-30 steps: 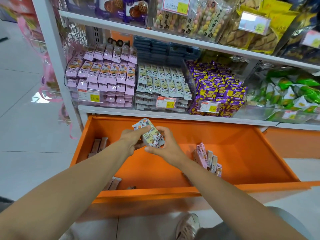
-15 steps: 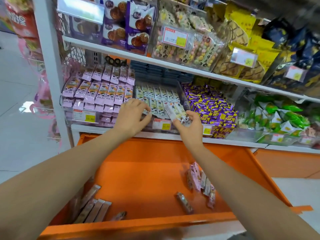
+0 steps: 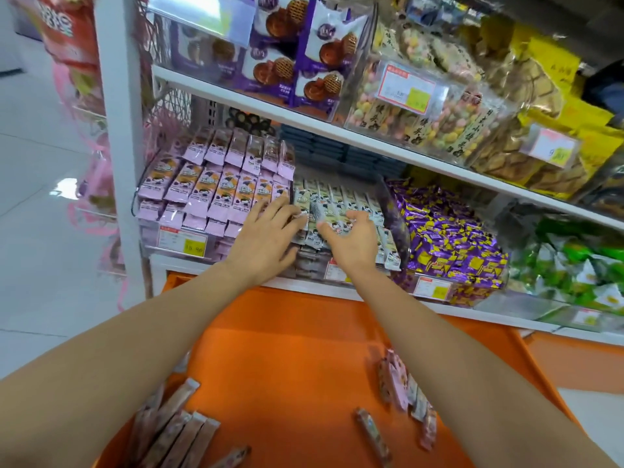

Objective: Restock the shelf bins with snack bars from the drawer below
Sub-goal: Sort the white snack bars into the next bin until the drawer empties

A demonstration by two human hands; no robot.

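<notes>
On the lower shelf stands a clear bin of white snack bars (image 3: 337,197). My left hand (image 3: 266,238) lies on the bin's left end with straight, spread fingers touching the bars. Beside it my right hand (image 3: 351,243) curls thumb and fingers round a few white bars and holds them down on the front row. Below my arms the orange drawer (image 3: 287,349) is pulled out. It holds pink-wrapped bars at the left (image 3: 182,430), a small bunch at the right (image 3: 405,393) and one loose bar (image 3: 371,434).
A bin of pink snack bars (image 3: 216,184) stands left of the white ones, and a bin of purple candies (image 3: 449,238) to the right, then green packets (image 3: 580,271). The upper shelf edge (image 3: 337,133) overhangs the bins. A white shelf post (image 3: 118,130) rises at the left.
Both hands rose from the drawer to the shelf. My right hand carried the white bars up and into the bin, and my left hand moved onto the bars beside it.
</notes>
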